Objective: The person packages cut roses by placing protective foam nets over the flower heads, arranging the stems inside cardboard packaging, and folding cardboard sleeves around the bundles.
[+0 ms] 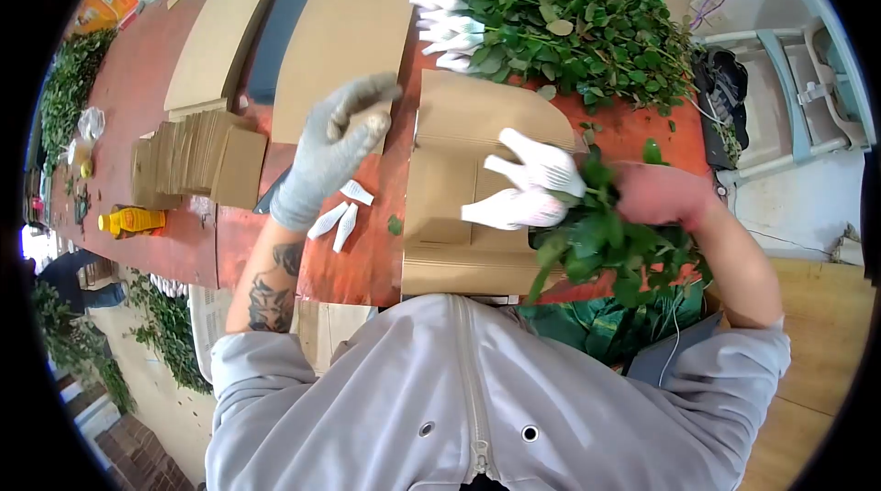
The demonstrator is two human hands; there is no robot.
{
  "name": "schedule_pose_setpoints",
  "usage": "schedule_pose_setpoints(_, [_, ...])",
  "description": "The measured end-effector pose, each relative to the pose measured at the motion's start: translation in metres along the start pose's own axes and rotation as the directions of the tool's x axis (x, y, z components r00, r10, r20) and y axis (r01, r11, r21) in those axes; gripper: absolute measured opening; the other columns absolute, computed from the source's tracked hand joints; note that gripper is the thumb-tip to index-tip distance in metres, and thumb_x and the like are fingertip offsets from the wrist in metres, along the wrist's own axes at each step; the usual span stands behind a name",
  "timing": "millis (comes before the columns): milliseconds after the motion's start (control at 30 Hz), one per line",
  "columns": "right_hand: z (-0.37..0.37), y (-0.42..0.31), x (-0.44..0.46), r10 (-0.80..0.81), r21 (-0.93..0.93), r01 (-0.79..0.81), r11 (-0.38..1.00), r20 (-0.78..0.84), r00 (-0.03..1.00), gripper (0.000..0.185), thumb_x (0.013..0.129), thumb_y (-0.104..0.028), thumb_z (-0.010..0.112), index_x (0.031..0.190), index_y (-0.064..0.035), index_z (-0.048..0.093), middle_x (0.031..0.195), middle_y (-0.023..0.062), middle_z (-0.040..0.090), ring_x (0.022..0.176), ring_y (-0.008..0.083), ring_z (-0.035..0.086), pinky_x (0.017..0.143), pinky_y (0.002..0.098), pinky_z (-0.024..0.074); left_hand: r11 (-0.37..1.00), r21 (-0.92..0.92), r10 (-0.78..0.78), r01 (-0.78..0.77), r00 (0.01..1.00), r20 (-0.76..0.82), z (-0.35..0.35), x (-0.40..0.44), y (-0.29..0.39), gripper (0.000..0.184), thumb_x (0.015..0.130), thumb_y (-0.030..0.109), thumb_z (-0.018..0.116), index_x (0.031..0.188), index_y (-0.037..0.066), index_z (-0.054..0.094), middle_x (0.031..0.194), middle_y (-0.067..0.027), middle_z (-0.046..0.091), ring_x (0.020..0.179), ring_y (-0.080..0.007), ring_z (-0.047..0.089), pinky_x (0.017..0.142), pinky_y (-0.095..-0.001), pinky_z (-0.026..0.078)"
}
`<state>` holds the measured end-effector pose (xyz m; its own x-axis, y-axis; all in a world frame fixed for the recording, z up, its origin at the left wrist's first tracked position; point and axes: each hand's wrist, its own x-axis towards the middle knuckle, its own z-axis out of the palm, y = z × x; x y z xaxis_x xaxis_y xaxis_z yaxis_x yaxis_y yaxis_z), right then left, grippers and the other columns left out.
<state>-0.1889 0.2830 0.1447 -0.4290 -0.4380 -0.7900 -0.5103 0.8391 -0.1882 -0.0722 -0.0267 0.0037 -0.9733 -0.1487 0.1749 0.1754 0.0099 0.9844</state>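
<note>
My right hand [665, 195], in a pinkish-red glove and blurred, is closed round a small bunch of roses [596, 239] by the leafy stems. Their heads, in white mesh bud nets [537, 181], point left over a sheet of brown cardboard [445, 206]; the cut ends are hidden. My left hand [340, 138], in a grey glove, is raised left of the cardboard. Its fingers curve with a gap to the thumb, and nothing shows between them. Several loose white bud nets [341, 216] lie on the red table just below it.
A large pile of netted roses [569, 18] lies at the back right. Flat cardboard sheets [353, 32] and a stack of folded cardboard [193, 161] stand left, with a yellow bottle [133, 221] beyond. At far right is a grey chair-like frame [789, 78].
</note>
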Motion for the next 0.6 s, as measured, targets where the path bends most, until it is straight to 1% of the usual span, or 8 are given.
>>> schedule_pose_setpoints(100, [0.040,0.035,0.083,-0.478,0.066,0.474,0.878,0.059,0.876,0.059,0.073,-0.026,0.061,0.122,0.0044,0.049,0.123,0.0228,0.054,0.113,0.0336,0.052,0.098,0.0367,0.0403,0.997,0.000,-0.079,0.079,0.992,0.094,0.002,-0.027,-0.003,0.043,0.088,0.025,0.062,0.121,-0.001,0.055,0.112,-0.0096,0.063,0.108,-0.0137,0.055,0.088,-0.0284,0.046])
schedule_pose_setpoints(167, [0.057,0.016,0.107,-0.506,0.304,0.482,0.822,-0.001,0.863,0.062,0.074,-0.029,0.063,0.124,0.0043,0.047,0.125,0.0232,0.052,0.116,0.0340,0.050,0.101,0.0365,0.0381,0.985,0.073,-0.163,0.154,0.975,0.151,0.010,-0.039,0.009,0.040,0.087,0.024,0.063,0.119,0.001,0.057,0.110,-0.0096,0.064,0.106,-0.0156,0.057,0.089,-0.0297,0.046])
schedule_pose_setpoints(233, [0.062,0.002,0.121,-0.303,0.022,0.306,0.952,-0.075,0.950,0.066,0.073,-0.030,0.067,0.127,0.0019,0.046,0.132,0.0224,0.045,0.122,0.0356,0.043,0.104,0.0383,0.0348,0.953,0.287,-0.170,0.095,0.953,0.251,0.016,-0.047,0.001,0.036,0.084,0.022,0.062,0.115,0.003,0.060,0.106,-0.0100,0.064,0.101,-0.0199,0.058,0.090,-0.0313,0.044])
schedule_pose_setpoints(267, [0.085,0.004,0.130,-0.376,-0.074,0.379,0.922,-0.400,0.836,0.069,0.072,-0.030,0.069,0.128,0.0011,0.044,0.131,0.0217,0.046,0.122,0.0361,0.043,0.104,0.0376,0.0337,0.910,0.413,-0.104,-0.037,0.943,0.315,0.019,-0.049,-0.005,0.035,0.084,0.021,0.062,0.114,0.003,0.060,0.106,-0.0105,0.064,0.098,-0.0224,0.058,0.091,-0.0316,0.043])
schedule_pose_setpoints(367, [0.095,0.004,0.088,-0.291,-0.158,0.247,0.956,-0.402,0.868,0.064,0.074,-0.031,0.064,0.128,-0.0010,0.046,0.132,0.0198,0.047,0.124,0.0331,0.043,0.105,0.0389,0.0329,0.815,0.560,-0.082,-0.149,0.927,0.366,0.029,-0.059,-0.039,0.040,0.080,0.026,0.064,0.115,0.007,0.061,0.115,-0.0131,0.059,0.111,-0.0305,0.053,0.098,-0.0400,0.039])
schedule_pose_setpoints(433, [0.092,0.000,0.057,-0.363,-0.479,0.058,0.876,-0.576,0.733,0.059,0.075,-0.030,0.063,0.127,-0.0068,0.049,0.130,0.0157,0.049,0.121,0.0289,0.046,0.102,0.0376,0.0358,0.732,0.625,-0.016,-0.272,0.910,0.415,0.035,-0.058,-0.048,0.042,0.077,0.023,0.065,0.116,0.009,0.061,0.121,-0.0140,0.056,0.116,-0.0312,0.050,0.100,-0.0422,0.038])
schedule_pose_setpoints(533, [0.069,-0.021,0.040,-0.438,-0.338,0.303,0.891,-0.468,0.767,0.053,0.075,-0.030,0.064,0.124,-0.0116,0.052,0.126,0.0128,0.052,0.114,0.0247,0.050,0.099,0.0355,0.0372,0.764,0.587,-0.058,-0.266,0.879,0.474,0.041,-0.056,-0.062,0.042,0.075,0.019,0.066,0.116,0.009,0.061,0.121,-0.0139,0.055,0.116,-0.0312,0.049,0.099,-0.0421,0.039])
schedule_pose_setpoints(600, [0.099,-0.026,0.063,-0.556,-0.292,0.484,0.825,-0.574,0.601,0.049,0.075,-0.029,0.065,0.120,-0.0109,0.053,0.121,0.0117,0.054,0.108,0.0238,0.053,0.096,0.0354,0.0394,0.766,0.563,-0.013,-0.310,0.869,0.495,0.040,-0.062,-0.071,0.041,0.074,0.016,0.066,0.114,0.008,0.062,0.119,-0.0135,0.057,0.114,-0.0310,0.051,0.096,-0.0417,0.041])
